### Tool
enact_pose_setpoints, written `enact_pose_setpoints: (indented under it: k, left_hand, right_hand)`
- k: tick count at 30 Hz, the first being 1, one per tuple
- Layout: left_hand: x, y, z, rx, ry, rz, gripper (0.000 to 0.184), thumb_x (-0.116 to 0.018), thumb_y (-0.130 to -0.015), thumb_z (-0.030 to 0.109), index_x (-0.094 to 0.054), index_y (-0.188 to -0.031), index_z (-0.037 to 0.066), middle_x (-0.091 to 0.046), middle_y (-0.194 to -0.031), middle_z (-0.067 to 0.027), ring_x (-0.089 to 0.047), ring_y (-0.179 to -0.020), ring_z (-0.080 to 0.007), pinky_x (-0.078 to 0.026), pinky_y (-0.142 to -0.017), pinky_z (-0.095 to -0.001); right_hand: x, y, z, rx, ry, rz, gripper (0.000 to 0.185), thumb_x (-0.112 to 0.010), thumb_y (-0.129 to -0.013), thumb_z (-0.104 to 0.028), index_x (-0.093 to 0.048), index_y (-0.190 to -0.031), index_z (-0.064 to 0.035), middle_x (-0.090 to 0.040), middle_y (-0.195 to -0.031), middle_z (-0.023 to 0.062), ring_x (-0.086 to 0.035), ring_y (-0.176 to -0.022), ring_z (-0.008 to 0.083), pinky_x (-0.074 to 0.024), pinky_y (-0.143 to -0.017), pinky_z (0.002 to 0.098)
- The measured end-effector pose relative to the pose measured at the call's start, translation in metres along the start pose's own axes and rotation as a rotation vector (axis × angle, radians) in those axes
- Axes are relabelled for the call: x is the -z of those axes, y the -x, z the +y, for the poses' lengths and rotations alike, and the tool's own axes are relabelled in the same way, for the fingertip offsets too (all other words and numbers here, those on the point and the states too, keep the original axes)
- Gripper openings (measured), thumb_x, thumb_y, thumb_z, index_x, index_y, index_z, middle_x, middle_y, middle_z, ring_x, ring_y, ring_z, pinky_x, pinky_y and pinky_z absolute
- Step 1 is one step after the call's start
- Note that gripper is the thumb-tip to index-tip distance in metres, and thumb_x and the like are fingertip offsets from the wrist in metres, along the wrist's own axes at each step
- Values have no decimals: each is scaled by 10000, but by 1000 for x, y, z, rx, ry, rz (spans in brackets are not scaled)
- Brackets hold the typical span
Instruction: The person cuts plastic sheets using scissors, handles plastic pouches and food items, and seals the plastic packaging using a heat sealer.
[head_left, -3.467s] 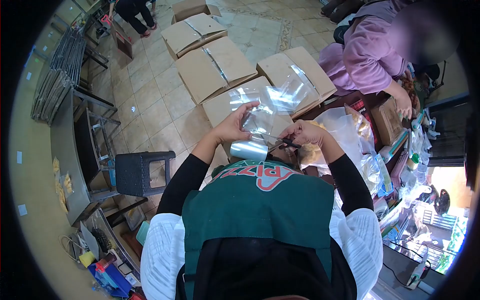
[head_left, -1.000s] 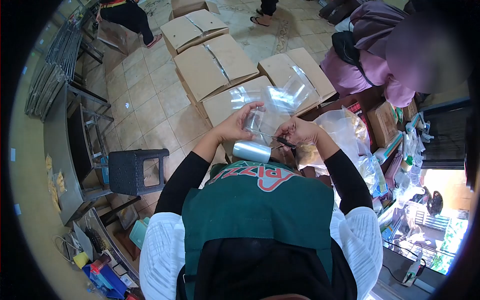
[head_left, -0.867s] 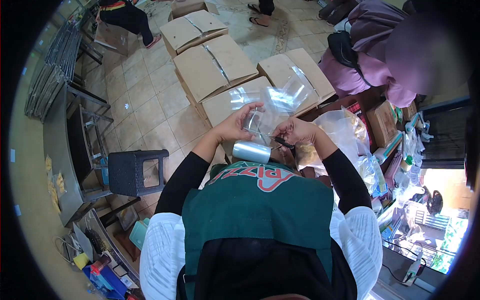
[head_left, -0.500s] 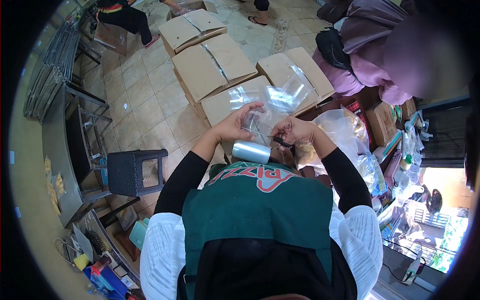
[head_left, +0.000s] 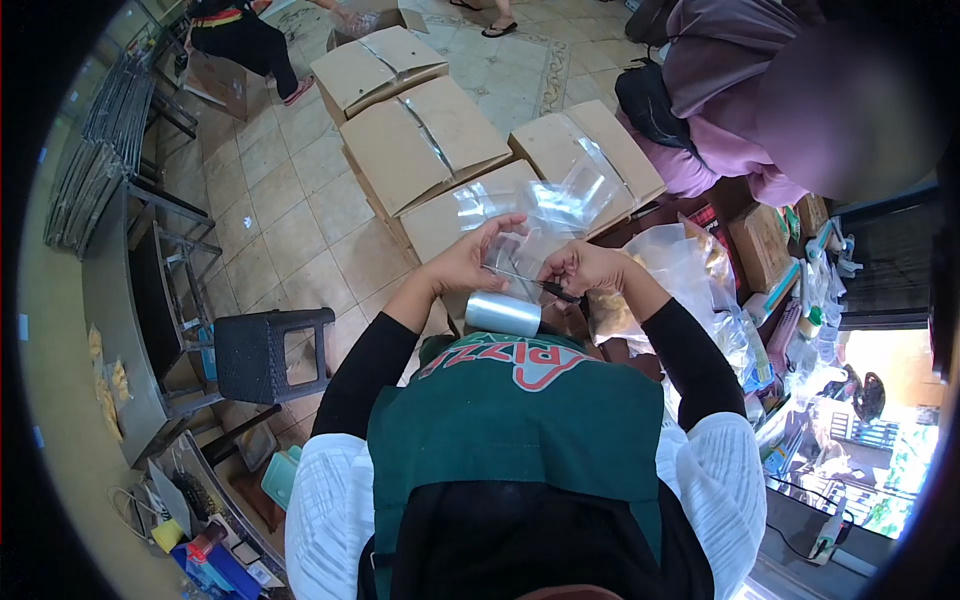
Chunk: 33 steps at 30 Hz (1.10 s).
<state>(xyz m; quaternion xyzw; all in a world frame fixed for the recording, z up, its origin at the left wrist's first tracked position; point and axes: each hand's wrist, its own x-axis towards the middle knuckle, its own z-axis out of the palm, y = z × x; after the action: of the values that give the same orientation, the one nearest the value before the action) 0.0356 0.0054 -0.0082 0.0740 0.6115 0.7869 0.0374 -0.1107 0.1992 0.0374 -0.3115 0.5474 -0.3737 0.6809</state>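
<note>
My left hand (head_left: pixel 468 256), half-curled, held clear plastic film (head_left: pixel 514 250) over cardboard boxes (head_left: pixel 430 135). Right hand (head_left: pixel 588 270) was closed on black-handled metal scissors (head_left: pixel 558 291), blades at the film; I couldn't tell the cut line. Silvery translucent roll (head_left: pixel 503 314) sat just below, underside hidden.

Person in pink (head_left: pixel 722 105) turned, black bag (head_left: pixel 650 105) more visible, another person's hand (head_left: pixel 350 18) apparently come to the far open box (head_left: pixel 411 20)
</note>
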Motion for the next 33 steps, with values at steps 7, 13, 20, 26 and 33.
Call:
enact_pose_setpoints:
  k: [7,13,20,26,33]
  left_hand:
    - [2,-1,-1,0,-54,5,917,-699,-579,-61,-272,-1379,74,-407,-1286,-72,-385,-1195,-167,-286,-1025,-288]
    - [8,-1,-10,75,14,70,730,-710,-610,-52,-412,-1266,67,-488,-1163,-36,-456,-1099,-149,-398,-934,-283]
    - [10,10,-18,44,-154,182,467,-688,-653,-73,-570,-1090,46,-523,-1086,-20,-519,-938,-106,-471,-771,-249]
    - [-2,13,0,78,-170,186,495,-650,-658,-99,-567,-1126,40,-558,-1047,-22,-554,-809,-82,-471,-671,-214]
    - [1,12,2,160,-187,200,514,-643,-664,-110,-559,-1150,35,-586,-1040,-20,-568,-767,-68,-474,-656,-221]
  right_hand:
    - [11,-5,7,-42,17,-25,407,-632,-604,116,-583,-1007,85,-634,-798,93,-628,-695,144,-508,-630,245]
    - [14,-7,10,-11,2,-19,404,-633,-622,133,-575,-1020,87,-630,-817,88,-632,-704,148,-522,-652,256]
    - [16,-5,9,-27,45,3,411,-622,-627,137,-572,-1030,82,-631,-832,103,-639,-699,159,-528,-640,265]
    - [7,-2,7,-31,-24,16,396,-636,-612,95,-595,-1005,73,-650,-785,90,-618,-677,127,-483,-595,235]
    - [4,-1,4,-10,-40,32,398,-634,-610,104,-591,-1006,81,-648,-796,93,-622,-694,137,-502,-646,248]
